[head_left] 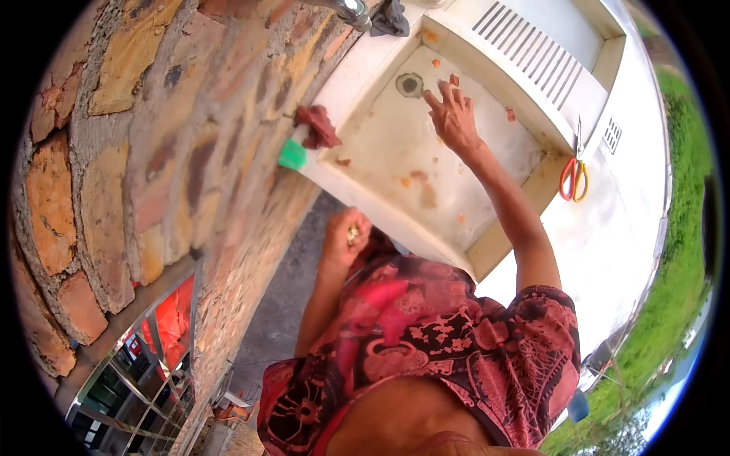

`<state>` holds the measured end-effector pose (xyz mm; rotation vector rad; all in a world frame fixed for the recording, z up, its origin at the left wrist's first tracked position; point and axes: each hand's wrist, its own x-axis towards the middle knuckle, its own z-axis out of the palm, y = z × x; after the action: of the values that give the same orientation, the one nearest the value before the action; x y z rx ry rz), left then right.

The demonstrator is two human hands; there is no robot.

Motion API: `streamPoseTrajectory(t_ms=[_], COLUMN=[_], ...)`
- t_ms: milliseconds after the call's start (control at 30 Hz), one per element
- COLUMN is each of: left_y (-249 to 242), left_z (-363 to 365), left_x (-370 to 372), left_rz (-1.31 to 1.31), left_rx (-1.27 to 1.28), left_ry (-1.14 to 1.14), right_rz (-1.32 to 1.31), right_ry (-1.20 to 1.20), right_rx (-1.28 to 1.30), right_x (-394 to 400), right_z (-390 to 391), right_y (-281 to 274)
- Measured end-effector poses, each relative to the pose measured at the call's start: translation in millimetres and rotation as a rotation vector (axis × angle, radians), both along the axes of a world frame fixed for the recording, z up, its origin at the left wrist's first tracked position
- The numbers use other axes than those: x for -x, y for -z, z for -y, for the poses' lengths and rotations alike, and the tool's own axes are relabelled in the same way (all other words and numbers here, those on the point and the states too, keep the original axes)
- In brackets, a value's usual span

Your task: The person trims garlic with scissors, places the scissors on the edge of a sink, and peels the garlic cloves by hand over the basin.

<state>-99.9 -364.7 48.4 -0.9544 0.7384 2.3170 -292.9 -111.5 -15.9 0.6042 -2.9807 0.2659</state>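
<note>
Inside the stained white sink basin [395, 129], my right hand [454, 118] reaches down near the drain hole [409, 84], its fingers apart and slightly bent. A small reddish scrap [454, 79] lies at its fingertips; whether they touch it is unclear. Other orange-red bits [510, 115] are scattered over the basin floor. My left hand [348, 232] is beside the basin's near edge, fingers curled round small pale yellowish pieces too small to name. A dark red cloth [317, 127] and a green block [292, 155] rest on the basin's left corner.
Scissors [575, 171] with red and yellow handles lie on the right rim. A slotted drainboard [525, 49] is behind the basin. A metal faucet [354, 13] and grey cloth [390, 19] stand at the top, beside the brick wall [167, 129]. Grass shows at right.
</note>
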Motion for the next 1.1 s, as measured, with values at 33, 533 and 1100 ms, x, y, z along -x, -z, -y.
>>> streamPoseTrajectory(t_ms=[33, 533, 1100], left_y=[-2.4, 0.8, 4.1], left_z=[-1.0, -26.4, -51.2], left_x=[-1.6, 16.0, 68.5], left_rz=[0.0, -0.063, -0.31], left_rx=[0.021, 0.169, 0.244], left_ry=[0.016, 0.272, 0.378], right_rz=[0.036, 0.637, 0.645], right_ry=[0.05, 0.334, 0.407], right_rx=[0.033, 0.761, 1.442], right_x=[25.0, -78.7, -147.5], right_z=[-0.8, 19.9, 40.6], right_y=[3.0, -3.8, -67.3])
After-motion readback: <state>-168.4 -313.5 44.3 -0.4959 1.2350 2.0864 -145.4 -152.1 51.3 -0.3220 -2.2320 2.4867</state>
